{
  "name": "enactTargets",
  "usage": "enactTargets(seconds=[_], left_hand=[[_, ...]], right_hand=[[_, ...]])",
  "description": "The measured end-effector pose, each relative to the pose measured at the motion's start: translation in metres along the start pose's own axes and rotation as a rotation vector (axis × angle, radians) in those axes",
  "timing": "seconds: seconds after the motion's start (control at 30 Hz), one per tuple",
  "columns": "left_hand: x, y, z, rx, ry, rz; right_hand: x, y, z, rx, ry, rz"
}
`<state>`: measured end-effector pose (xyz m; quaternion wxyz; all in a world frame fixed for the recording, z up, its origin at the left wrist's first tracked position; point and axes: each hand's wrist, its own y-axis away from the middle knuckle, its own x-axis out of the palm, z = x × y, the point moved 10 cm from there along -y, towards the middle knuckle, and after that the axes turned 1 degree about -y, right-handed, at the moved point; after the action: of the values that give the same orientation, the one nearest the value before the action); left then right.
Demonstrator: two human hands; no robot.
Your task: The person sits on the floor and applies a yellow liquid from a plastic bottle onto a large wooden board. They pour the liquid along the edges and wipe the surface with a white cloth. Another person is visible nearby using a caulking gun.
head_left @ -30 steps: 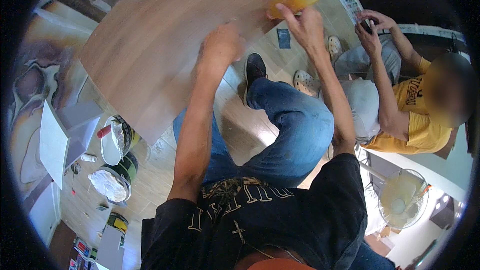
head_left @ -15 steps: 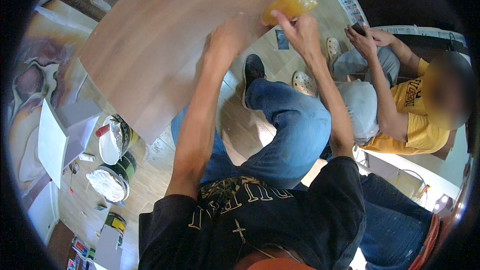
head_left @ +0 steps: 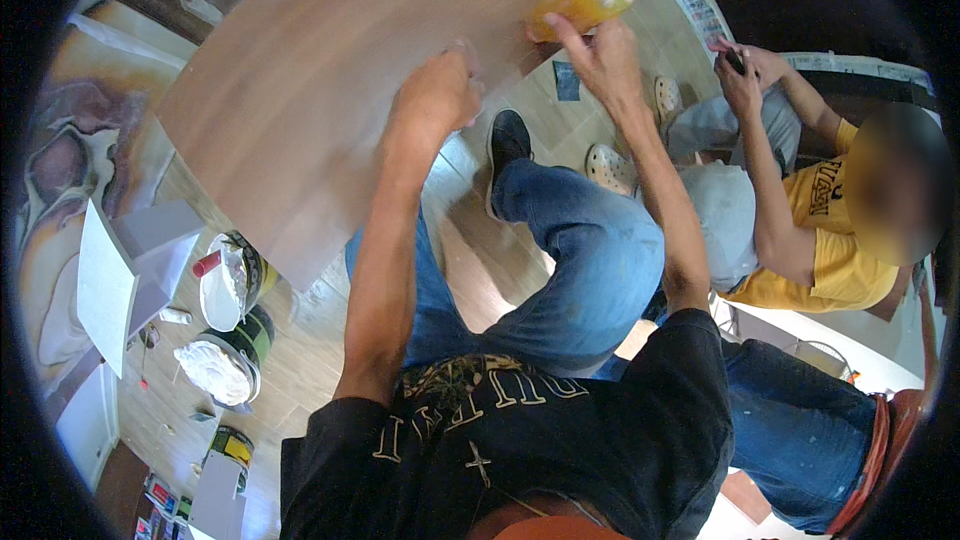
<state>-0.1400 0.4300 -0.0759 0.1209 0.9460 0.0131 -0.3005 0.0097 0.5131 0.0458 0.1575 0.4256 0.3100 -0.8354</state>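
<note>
In my right hand [head_left: 607, 62] is a clear plastic bottle [head_left: 585, 2] of yellow-orange liquid, tilted, with the fingers wrapped round its nearer end. It hangs over the near right edge of a large brown wooden panel [head_left: 310, 100]. My left hand [head_left: 440, 90] is over the panel near its edge, fingers curled closed. Whatever those fingers hold, if anything, is hidden by the hand.
At right a seated person in a yellow shirt [head_left: 815, 200] holds a dark phone [head_left: 738, 62]. Another person's jeans [head_left: 800, 430] show at lower right. Open buckets [head_left: 262, 335] with white contents and a white board [head_left: 105, 290] stand on the left.
My left hand has shifted slightly left and toward me over the panel. The bottle stays in my right hand, nearly in place. The seated person's phone hand has moved right.
</note>
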Motion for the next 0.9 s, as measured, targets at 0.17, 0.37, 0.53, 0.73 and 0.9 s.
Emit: enactTargets(seconds=[0.17,0.37,0.53,0.73,0.9], left_hand=[[0.0,-0.005,0.004,0.019,-0.072,-0.072],[-0.004,-0.001,0.0,0.007,-0.08,-0.067],[-0.007,0.004,0.005,-0.019,-0.028,-0.086],[-0.015,0.023,0.005,0.089,-0.061,-0.148],[-0.013,0.021,-0.004,0.1,-0.053,-0.158]], right_hand=[[0.021,0.019,0.004,0.132,0.021,0.202],[0.002,0.006,-0.005,0.152,-0.075,0.118],[0.01,0.016,-0.009,0.085,-0.023,0.086],[0.001,0.008,-0.029,0.097,-0.075,0.085],[-0.009,-0.008,-0.024,0.084,-0.316,0.103]])
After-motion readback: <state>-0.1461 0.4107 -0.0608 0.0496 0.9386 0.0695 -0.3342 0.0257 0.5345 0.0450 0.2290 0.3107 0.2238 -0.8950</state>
